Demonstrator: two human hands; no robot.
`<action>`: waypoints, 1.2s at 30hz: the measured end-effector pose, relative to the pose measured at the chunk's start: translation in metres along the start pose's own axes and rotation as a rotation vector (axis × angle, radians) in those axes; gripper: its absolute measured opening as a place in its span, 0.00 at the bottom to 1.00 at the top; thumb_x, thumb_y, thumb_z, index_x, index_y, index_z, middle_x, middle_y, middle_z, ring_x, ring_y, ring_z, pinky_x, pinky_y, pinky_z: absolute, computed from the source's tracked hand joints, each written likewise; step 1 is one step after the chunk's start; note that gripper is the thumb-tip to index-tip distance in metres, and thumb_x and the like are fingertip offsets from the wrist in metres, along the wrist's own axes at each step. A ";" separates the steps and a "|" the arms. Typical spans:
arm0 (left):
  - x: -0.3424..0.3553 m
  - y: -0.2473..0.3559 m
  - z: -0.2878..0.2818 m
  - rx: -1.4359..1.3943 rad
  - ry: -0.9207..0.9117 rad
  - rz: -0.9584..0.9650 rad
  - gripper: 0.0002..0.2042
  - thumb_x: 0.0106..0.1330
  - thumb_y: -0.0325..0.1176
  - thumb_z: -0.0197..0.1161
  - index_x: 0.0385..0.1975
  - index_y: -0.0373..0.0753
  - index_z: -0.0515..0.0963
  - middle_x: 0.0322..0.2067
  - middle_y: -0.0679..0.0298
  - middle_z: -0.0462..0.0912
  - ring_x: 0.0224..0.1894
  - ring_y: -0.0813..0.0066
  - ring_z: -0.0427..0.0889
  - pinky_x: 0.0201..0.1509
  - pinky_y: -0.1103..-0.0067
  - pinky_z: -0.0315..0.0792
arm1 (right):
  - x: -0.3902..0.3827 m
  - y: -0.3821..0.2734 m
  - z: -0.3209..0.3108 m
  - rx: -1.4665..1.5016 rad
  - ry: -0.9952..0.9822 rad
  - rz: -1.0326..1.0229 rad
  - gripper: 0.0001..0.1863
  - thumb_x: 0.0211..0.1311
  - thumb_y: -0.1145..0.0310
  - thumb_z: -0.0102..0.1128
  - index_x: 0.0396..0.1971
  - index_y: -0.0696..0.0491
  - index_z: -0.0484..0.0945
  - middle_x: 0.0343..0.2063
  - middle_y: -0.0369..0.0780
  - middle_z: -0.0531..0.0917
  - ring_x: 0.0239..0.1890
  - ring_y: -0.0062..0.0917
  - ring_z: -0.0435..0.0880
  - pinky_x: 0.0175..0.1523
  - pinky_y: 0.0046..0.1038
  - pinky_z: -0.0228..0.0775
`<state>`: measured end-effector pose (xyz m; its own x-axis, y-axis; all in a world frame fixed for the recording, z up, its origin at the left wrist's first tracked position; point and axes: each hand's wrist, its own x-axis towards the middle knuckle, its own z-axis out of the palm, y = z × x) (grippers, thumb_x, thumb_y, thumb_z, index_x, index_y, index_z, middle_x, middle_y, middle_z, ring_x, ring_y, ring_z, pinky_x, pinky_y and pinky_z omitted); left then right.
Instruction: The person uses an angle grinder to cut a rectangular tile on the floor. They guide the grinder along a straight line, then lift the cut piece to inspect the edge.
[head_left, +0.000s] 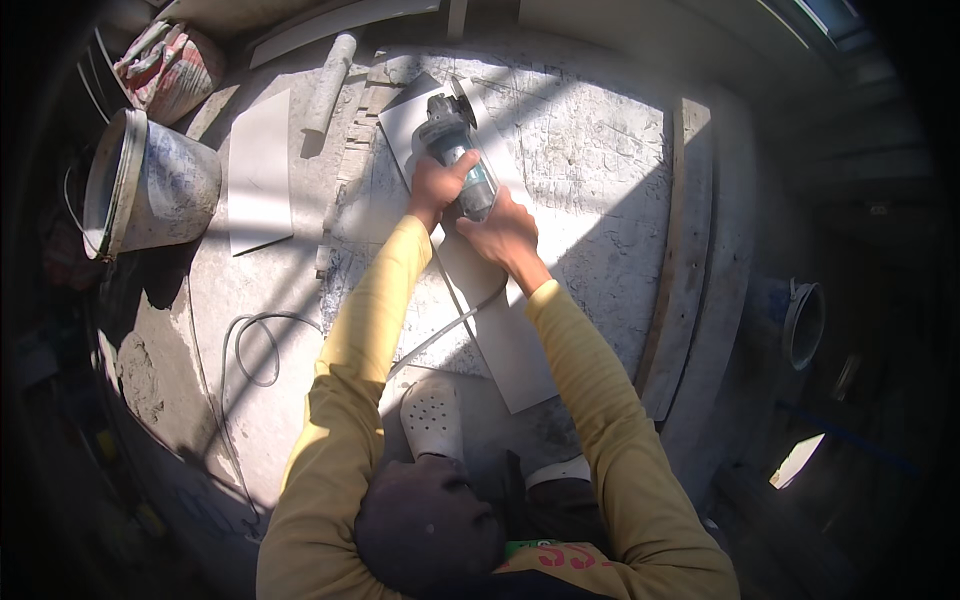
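Both my hands are wrapped round an angle grinder [447, 132], a dark tool with a teal-grey body. My left hand [434, 188] closes on the body nearer its head, thumb across the top. Farther back, my right hand [506, 234] grips the rear end. The cutting disc [464, 102] stands on edge at the far right of the tool's head, over a long pale tile [508, 350] that lies slantwise. Whether the disc touches the tile cannot be made out. A grey power cord [440, 334] runs back from beneath my right hand across the tile.
A scuffed whitish board [590, 180] lies under the tile, with wooden planks [680, 250] along its right. Leftward are another tile [262, 165], a tipped bucket [170, 187], a sack [175, 75] and wet mortar [150, 370]. My shoe [432, 415] is close to the tile's near end.
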<state>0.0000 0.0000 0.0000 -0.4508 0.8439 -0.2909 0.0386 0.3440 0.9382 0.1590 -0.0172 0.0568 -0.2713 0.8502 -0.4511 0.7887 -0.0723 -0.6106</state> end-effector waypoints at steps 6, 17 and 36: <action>-0.002 -0.006 0.003 0.015 0.000 -0.001 0.26 0.59 0.49 0.78 0.42 0.28 0.88 0.39 0.52 0.92 0.41 0.65 0.91 0.49 0.69 0.81 | -0.006 0.004 -0.001 0.003 0.005 0.007 0.39 0.48 0.46 0.73 0.53 0.60 0.77 0.42 0.56 0.89 0.48 0.53 0.89 0.56 0.47 0.81; 0.031 0.002 -0.006 -0.121 -0.040 -0.096 0.27 0.57 0.51 0.77 0.42 0.28 0.87 0.37 0.56 0.90 0.39 0.66 0.89 0.45 0.70 0.79 | 0.025 -0.008 0.011 -0.041 0.117 -0.075 0.33 0.48 0.48 0.75 0.45 0.61 0.77 0.38 0.55 0.88 0.43 0.53 0.89 0.53 0.48 0.81; 0.015 0.007 -0.004 -0.102 -0.040 -0.084 0.23 0.61 0.45 0.78 0.43 0.29 0.86 0.39 0.57 0.90 0.38 0.71 0.87 0.45 0.70 0.79 | 0.015 -0.003 0.007 -0.041 0.054 -0.035 0.37 0.49 0.46 0.76 0.49 0.60 0.76 0.41 0.55 0.89 0.46 0.53 0.89 0.54 0.47 0.82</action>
<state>-0.0104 0.0130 0.0028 -0.4126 0.8303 -0.3746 -0.0900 0.3721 0.9238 0.1483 -0.0083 0.0472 -0.2698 0.8787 -0.3939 0.8017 -0.0216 -0.5973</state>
